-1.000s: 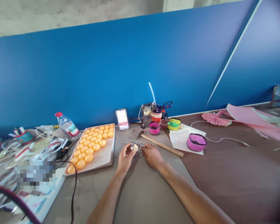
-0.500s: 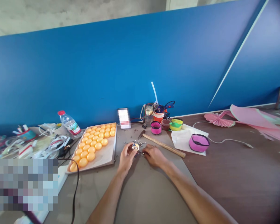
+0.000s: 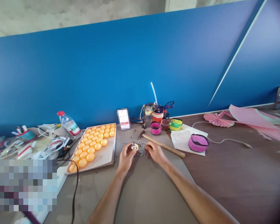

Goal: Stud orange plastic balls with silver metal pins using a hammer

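Note:
Between the fingertips of my left hand (image 3: 126, 155) is a small round glittering piece (image 3: 135, 146), silvery with some orange and blue showing. My right hand (image 3: 154, 151) is just to the right of it, raised a little, with thumb and fingers curled together in a pinch. Anything inside that pinch is too small to make out. Under and around both hands lie small shiny metallic beads (image 3: 140, 154), scattered on the grey mat (image 3: 151, 196). A hammer (image 3: 163, 144) with a wooden handle lies just beyond my right hand.
On the left, a shallow tray (image 3: 108, 152) holds several orange balls (image 3: 91, 157). Behind it stand a water bottle (image 3: 71, 125) and tangled white cables (image 3: 53, 143). Pink-purple fabric containers (image 3: 198, 143), a yellow-green one (image 3: 175, 124) and cups are at the back right, before a blue partition (image 3: 107, 71).
My right hand has lifted off the beads and drawn slightly up, fingers curled together. My left hand keeps hold of the glittering piece in nearly the same place.

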`<state>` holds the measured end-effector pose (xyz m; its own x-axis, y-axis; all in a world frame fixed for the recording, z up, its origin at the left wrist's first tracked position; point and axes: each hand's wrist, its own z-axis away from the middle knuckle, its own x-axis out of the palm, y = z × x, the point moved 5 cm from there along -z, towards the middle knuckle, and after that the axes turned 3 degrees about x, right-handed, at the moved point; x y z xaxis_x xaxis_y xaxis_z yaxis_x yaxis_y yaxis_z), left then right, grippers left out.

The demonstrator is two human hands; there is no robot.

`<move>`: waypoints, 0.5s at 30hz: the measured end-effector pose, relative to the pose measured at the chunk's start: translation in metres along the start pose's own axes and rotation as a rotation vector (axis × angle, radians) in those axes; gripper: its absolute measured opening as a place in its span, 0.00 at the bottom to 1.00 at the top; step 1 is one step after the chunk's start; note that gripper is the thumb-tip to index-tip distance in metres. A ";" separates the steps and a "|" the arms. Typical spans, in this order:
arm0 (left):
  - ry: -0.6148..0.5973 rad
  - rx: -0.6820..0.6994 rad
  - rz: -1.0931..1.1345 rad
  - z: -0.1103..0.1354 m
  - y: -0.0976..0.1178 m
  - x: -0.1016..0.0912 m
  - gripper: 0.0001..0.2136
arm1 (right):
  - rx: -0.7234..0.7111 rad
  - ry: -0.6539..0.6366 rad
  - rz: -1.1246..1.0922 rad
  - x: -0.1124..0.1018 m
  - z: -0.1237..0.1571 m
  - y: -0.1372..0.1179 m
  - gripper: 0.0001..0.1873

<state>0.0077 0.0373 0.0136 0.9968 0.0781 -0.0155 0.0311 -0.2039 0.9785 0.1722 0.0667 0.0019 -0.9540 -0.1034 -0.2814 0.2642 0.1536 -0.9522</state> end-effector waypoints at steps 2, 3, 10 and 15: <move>-0.011 0.001 -0.002 0.000 0.000 0.000 0.18 | 0.065 0.009 -0.214 0.000 -0.001 -0.001 0.06; -0.016 0.003 -0.005 0.000 0.000 0.000 0.18 | 0.066 0.015 -0.301 0.000 -0.001 -0.003 0.07; -0.024 0.016 -0.077 0.000 -0.004 0.001 0.19 | 0.111 -0.134 -0.581 0.006 0.011 -0.022 0.13; -0.062 0.060 -0.080 0.003 -0.001 0.007 0.17 | 0.095 -0.076 -0.534 0.008 0.010 -0.020 0.11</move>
<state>0.0150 0.0356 0.0121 0.9935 0.0368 -0.1077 0.1135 -0.2578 0.9595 0.1610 0.0534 0.0175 -0.9470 -0.2136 0.2398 -0.2393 -0.0285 -0.9705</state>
